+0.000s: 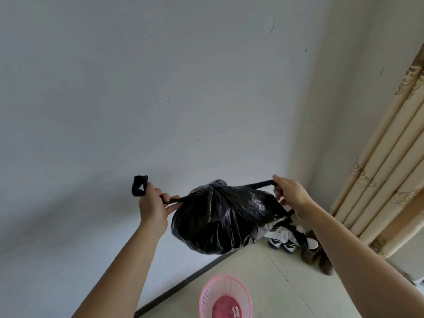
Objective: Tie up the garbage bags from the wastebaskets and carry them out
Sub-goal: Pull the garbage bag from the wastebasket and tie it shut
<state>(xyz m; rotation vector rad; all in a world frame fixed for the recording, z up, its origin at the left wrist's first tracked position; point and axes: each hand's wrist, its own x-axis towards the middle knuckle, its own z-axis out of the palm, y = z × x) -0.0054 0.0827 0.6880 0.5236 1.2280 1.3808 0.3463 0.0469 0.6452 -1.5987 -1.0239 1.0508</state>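
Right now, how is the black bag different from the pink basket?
The black bag is shiny, crinkled plastic; the pink basket has slatted walls. The black bag hangs in the air from the left hand and right hand; the pink basket stands on the floor. The black bag bulges, gathered shut; the pink basket is open-topped, nearly empty.
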